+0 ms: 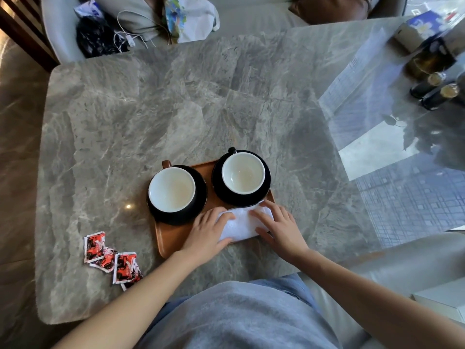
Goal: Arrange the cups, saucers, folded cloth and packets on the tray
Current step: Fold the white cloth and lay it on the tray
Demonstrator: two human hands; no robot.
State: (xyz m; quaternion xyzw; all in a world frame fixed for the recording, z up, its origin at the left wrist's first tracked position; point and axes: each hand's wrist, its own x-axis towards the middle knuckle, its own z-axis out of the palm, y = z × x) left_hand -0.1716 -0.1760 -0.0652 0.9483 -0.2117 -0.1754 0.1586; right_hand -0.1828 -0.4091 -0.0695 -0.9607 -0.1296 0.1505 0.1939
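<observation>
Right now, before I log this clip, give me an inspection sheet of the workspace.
Surface: grey marble table, glossy, window reflection at right.
Job's things: brown tray holds two white-lined cups on black saucers, left cup and right cup, both empty; white folded cloth on the tray's near edge; red packets off the tray, on the table to its left.
Clutter: dark bottles and a box at the far right.
Hands: left hand and right hand both rest flat on the cloth.
Cables: white cable on the far seat.
Surroundings: seat with bags beyond the table.
</observation>
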